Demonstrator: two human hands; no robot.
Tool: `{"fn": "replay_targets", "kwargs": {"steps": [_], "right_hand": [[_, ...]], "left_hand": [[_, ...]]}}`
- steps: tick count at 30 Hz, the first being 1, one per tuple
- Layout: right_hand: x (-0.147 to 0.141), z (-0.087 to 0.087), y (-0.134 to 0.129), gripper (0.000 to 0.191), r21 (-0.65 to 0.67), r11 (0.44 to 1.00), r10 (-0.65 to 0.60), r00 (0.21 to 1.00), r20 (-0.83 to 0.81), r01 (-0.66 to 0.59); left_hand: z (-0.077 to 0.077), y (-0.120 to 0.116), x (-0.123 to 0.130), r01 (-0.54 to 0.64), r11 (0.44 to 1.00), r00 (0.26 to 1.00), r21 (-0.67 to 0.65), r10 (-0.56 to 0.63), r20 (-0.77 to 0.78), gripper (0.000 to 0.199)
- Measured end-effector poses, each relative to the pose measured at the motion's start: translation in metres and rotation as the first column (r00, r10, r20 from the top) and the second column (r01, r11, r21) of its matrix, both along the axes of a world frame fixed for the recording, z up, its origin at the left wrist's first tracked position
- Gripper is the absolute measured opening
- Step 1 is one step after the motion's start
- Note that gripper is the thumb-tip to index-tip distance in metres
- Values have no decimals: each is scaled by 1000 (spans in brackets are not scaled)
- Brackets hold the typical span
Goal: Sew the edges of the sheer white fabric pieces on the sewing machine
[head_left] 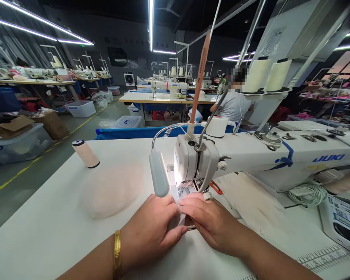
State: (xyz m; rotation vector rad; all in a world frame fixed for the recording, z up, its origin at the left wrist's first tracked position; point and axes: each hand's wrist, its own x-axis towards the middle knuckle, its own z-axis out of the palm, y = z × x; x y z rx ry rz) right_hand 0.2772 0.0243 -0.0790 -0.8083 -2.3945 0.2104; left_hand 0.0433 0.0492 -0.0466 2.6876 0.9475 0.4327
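My left hand (154, 221), with a gold bracelet (117, 249) at its wrist, is closed on a small pale piece of fabric (179, 220) just in front of the sewing machine's needle area. My right hand (208, 221) presses on the same fabric from the other side, fingers together and fingertips close to the presser foot. Most of the fabric is hidden under my fingers. The white sewing machine (189, 163) stands directly ahead, and a small grey lamp (159, 175) lights the stitching spot.
Sheer beige fabric (113, 190) lies left of my hands, near a peach thread cone (86, 153). More beige fabric (251, 198) and orange-handled snips (216, 187) lie under the machine arm. A cable coil (306, 194) sits at right. A person (235, 103) sits farther back.
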Motion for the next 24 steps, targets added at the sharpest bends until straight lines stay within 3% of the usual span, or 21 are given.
{"fn": "replay_targets", "kwargs": {"steps": [3, 7, 13, 24], "right_hand": [[0, 0, 1, 39, -70, 996, -45, 993, 108, 53], [3, -2, 0, 37, -85, 988, -107, 974, 201, 126], [3, 0, -2, 38, -86, 992, -78, 983, 166, 93], [4, -4, 1, 34, -94, 989, -101, 984, 145, 116]], "left_hand": [[-3, 3, -6, 5, 996, 998, -86, 0, 56, 26], [-15, 8, -5, 17, 998, 997, 58, -22, 79, 24], [-26, 1, 4, 47, 991, 994, 128, -58, 88, 20], [-24, 2, 4, 22, 982, 997, 185, -37, 75, 19]]}}
